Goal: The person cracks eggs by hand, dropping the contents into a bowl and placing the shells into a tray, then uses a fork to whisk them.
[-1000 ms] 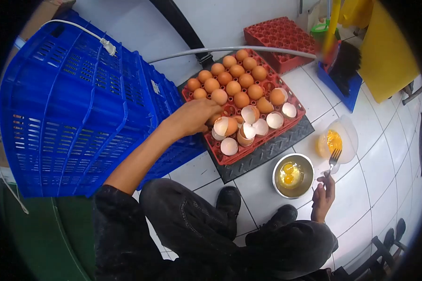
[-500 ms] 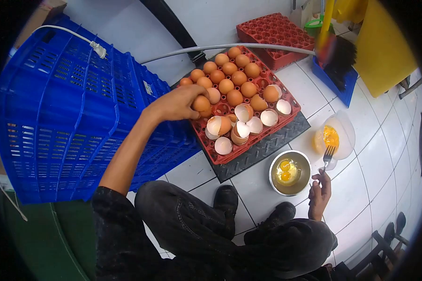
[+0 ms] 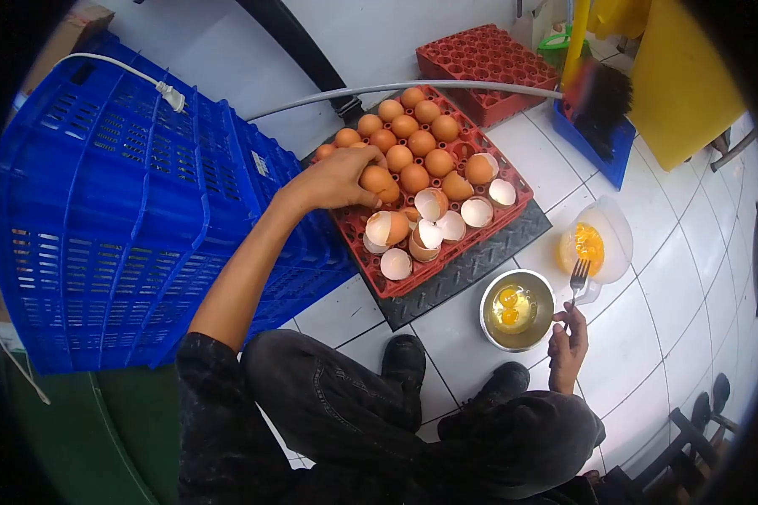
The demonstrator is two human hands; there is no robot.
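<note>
Your left hand (image 3: 337, 178) is closed around a brown egg (image 3: 377, 179), holding it at the left side of the red tray (image 3: 396, 282), among the whole eggs and just above the broken shells (image 3: 434, 225). Your right hand (image 3: 567, 337) grips a fork (image 3: 578, 276) by the handle, tines up, just right of the metal bowl (image 3: 490, 324) with two yolks. A blue crate (image 3: 126, 202) stands beside your left arm.

Egg tray (image 3: 396, 286) lies on mat (image 3: 472, 278) on floor. Crate (image 3: 118, 210) just left of it, second tray (image 3: 488, 59) behind. Bowl (image 3: 541, 328) before tray's right end; jug (image 3: 619, 244) right of bowl.
</note>
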